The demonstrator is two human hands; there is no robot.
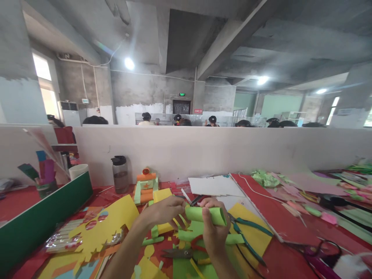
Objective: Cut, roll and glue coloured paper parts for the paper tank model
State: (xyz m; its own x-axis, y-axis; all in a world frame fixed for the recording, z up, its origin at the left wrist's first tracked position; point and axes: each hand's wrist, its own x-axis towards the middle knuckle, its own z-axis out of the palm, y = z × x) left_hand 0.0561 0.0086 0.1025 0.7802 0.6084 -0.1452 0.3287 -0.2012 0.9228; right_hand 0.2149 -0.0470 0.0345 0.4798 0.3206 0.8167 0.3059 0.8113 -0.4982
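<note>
A light green sheet of paper curled into a tube (200,215) is held above the table. My right hand (216,232) wraps around it, the thumb pressing on its near side. At the tube's left end, my left hand (168,211) has its fingers bent against the paper; the exact grip is partly hidden. Below lie green paper strips (187,235) and snips (178,253) with red handles. Teal-handled pliers (247,236) rest to the right of my right hand. Behind my left hand stands a small paper model (146,188) in orange and light green.
Yellow paper with cutouts (116,217) covers the left side. A dark-lidded bottle (119,176) stands by the white partition (174,151). White boards (216,185) lie at the back. Purple-handled scissors (322,254) are at right, a green divider (58,223) at left.
</note>
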